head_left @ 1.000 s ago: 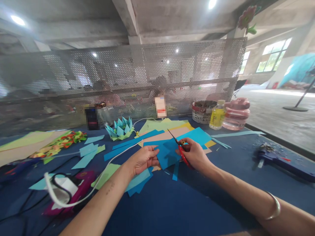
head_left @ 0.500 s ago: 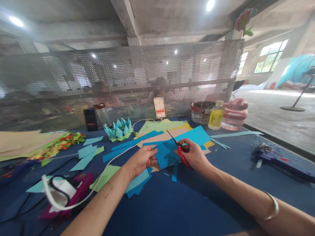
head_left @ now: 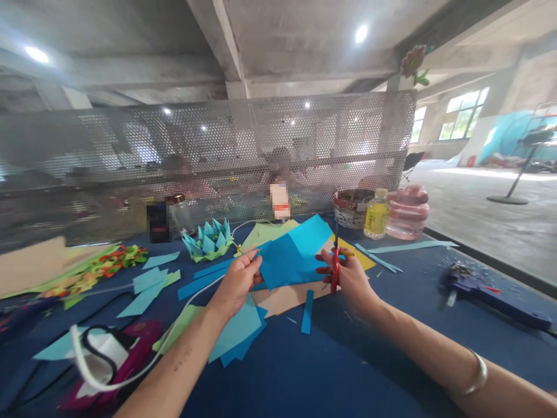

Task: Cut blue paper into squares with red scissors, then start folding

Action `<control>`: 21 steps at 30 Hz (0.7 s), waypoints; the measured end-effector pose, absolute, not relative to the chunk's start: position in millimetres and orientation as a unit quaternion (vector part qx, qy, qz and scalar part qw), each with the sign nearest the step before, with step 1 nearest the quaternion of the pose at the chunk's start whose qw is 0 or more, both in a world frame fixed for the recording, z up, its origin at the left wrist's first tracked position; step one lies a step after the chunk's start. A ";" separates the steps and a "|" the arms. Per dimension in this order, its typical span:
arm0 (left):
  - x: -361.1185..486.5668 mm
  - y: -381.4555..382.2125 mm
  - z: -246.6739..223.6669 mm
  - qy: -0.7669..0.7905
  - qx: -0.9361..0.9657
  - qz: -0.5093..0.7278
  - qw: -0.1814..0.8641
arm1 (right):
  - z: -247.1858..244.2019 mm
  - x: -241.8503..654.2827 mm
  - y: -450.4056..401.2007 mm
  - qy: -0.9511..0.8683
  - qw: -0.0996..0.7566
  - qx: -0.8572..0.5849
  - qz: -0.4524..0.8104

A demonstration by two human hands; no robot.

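Observation:
My left hand [head_left: 244, 277] pinches the left edge of a blue paper sheet [head_left: 291, 255], which is raised above the table and bent along its middle. In my right hand [head_left: 346, 276] is a pair of scissors [head_left: 335, 270] with red handles, its dark blades pointing up and away. The fingers of that hand are close to the right end of the sheet; whether they touch it I cannot tell. Beneath lie pinkish paper [head_left: 282, 299] and yellow paper [head_left: 354, 252]. A narrow blue strip [head_left: 307, 312] rests on the table just in front.
A folded paper crown-like ring [head_left: 208, 241] stands behind my left hand. Farther right are a woven basket [head_left: 354, 208], a yellow bottle [head_left: 376, 215] and a pink container [head_left: 408, 213]. A blue glue gun [head_left: 487, 299] lies at right, a magenta power strip [head_left: 113, 366] with cables at left.
My left hand has drawn the sheet a little left and up, and the sheet has turned. My right hand has shifted right, with the scissors now more upright and apart from the paper.

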State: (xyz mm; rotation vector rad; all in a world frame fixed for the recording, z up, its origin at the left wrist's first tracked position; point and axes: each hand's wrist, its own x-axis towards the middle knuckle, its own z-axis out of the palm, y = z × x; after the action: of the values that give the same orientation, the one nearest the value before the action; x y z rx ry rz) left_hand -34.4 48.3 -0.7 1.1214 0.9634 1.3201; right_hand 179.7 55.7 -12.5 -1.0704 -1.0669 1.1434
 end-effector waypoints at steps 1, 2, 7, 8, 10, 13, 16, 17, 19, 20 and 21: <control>-34.3 47.9 0.1 0.402 0.471 0.564 0.547 | -10.3 180.2 54.9 -0.439 0.588 -0.457 0.503; -34.1 47.3 0.7 0.396 0.470 0.569 0.547 | -8.7 180.6 54.5 -0.417 0.594 -0.453 0.518; -31.5 42.8 2.8 0.373 0.489 0.552 0.563 | -10.0 180.4 57.6 -0.316 0.581 -0.433 0.612; -30.9 42.1 2.7 0.376 0.493 0.542 0.567 | -11.1 179.9 58.5 -0.304 0.575 -0.433 0.624; -30.4 41.6 1.3 0.384 0.499 0.525 0.573 | -12.4 178.7 59.0 -0.292 0.574 -0.426 0.635; -31.4 44.2 -3.6 0.391 0.507 0.517 0.568 | -11.2 177.5 56.3 -0.313 0.592 -0.408 0.621; -31.9 47.1 -8.6 0.398 0.508 0.522 0.558 | -9.0 177.0 52.0 -0.358 0.605 -0.422 0.572; -31.3 47.4 -9.4 0.400 0.507 0.523 0.556 | -8.7 176.7 50.8 -0.372 0.610 -0.423 0.557; -28.7 46.5 -9.4 0.405 0.506 0.523 0.554 | -8.6 175.4 48.7 -0.397 0.617 -0.417 0.537; -26.9 45.4 -8.6 0.409 0.506 0.523 0.552 | -8.9 174.4 47.9 -0.406 0.620 -0.413 0.529; -24.9 44.0 -7.3 0.413 0.505 0.522 0.548 | -9.3 173.4 47.2 -0.413 0.622 -0.411 0.523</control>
State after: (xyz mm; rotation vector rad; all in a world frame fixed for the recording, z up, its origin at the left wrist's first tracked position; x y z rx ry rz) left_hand -24.9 44.0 -7.3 1.1971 0.9792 1.2374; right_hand 173.4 47.2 -9.3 -0.9454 -0.9498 1.2016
